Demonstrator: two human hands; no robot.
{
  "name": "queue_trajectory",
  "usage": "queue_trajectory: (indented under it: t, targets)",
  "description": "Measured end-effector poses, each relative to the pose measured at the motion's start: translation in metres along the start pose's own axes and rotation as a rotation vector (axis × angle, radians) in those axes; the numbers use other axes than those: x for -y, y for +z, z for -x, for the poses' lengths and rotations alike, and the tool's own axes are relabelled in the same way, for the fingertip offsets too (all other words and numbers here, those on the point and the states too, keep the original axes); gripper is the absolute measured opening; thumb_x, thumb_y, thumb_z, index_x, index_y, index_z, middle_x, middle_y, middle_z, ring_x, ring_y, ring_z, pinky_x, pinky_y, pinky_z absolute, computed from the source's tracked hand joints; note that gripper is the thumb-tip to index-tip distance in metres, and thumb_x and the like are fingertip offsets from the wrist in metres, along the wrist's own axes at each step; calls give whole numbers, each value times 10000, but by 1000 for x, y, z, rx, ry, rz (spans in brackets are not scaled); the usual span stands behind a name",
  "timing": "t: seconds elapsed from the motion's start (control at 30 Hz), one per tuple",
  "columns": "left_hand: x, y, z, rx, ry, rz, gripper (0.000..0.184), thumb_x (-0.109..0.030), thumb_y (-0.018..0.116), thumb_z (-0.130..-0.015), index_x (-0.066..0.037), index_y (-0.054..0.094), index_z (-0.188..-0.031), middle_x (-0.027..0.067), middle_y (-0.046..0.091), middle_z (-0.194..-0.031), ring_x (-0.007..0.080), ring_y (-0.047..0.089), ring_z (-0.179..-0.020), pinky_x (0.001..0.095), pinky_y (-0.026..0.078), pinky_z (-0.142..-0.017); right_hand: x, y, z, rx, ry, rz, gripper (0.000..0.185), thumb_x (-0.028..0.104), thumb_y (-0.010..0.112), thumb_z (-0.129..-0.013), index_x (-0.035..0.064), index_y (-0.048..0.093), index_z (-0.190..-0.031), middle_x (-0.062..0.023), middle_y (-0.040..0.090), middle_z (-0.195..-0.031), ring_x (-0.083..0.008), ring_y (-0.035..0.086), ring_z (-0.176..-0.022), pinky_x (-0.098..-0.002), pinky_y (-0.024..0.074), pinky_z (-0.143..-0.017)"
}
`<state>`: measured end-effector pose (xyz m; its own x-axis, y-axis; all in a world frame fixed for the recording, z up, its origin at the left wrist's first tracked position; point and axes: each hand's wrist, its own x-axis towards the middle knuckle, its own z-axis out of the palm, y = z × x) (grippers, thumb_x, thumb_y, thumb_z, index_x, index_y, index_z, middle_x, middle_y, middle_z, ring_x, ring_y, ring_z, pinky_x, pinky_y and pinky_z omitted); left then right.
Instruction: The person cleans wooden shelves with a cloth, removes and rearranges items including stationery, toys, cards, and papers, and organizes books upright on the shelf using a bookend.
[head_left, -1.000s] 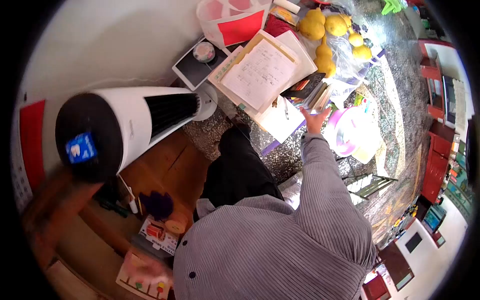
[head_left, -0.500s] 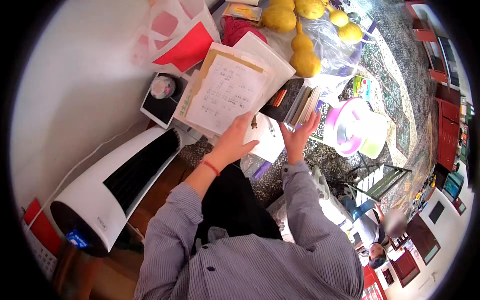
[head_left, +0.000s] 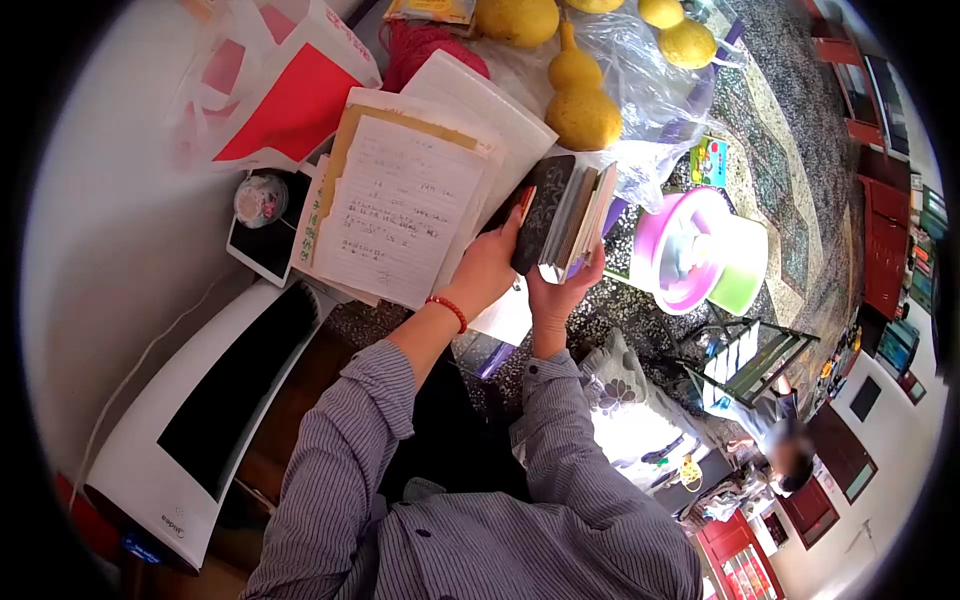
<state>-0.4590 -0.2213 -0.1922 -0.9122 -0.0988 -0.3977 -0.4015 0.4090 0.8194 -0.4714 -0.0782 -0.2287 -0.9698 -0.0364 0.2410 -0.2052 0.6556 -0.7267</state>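
Note:
A small stack of books (head_left: 578,222), with a dark patterned cover on its left side and pale page edges, is tilted up between my two hands. My left hand (head_left: 490,262), a red bead bracelet at the wrist, grips its left side, the fingertips partly hidden behind the dark cover. From below and the right, my right hand (head_left: 566,298) closes around the near end of the stack. Left of the books lies a handwritten lined sheet (head_left: 400,210) on top of other papers and a brown envelope. A loose white sheet (head_left: 503,318) shows below my hands.
Yellow gourds (head_left: 582,112) rest on clear plastic (head_left: 650,90) at the back. A pink basin (head_left: 670,285) and a green tub (head_left: 743,270) stand to the right. A white Midea appliance (head_left: 215,420) is at the left. Another person (head_left: 785,450) is in the background.
Both hands have closed on the books, which were leaning before and now stand more upright. The view has shifted a little. The person in the background has changed posture.

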Motion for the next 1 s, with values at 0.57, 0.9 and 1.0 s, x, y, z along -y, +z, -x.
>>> queue_trajectory:
  t: [0.57,0.9,1.0]
  targets:
    - [-15,28,53,-257,-104,274,497,-228,466,-930,-37,312,-1363,200,630,-868,353,624,-718,412,497,-635,42,-51,-77,524,-172,-5,991,225,829,-536,-16,298,-1337,-171,495,-1150,-330,492,-1051,-417,396,-914]
    - [6,26,19,-203,-42,655,708,-87,570,-844,-43,165,-1423,210,445,-1261,296,484,-1135,364,399,-937,1,-9,-142,909,7,-70,1129,533,806,-534,30,288,-1402,-241,382,-1341,-390,329,-1278,-425,284,-1052]
    - [14,35,14,-142,-53,850,843,-62,601,-819,-39,38,-1446,184,298,-1381,256,383,-1230,347,342,-1002,4,8,-155,1035,-22,25,1260,541,823,-502,23,153,-1436,-275,360,-1355,-378,307,-1309,-398,265,-1074]
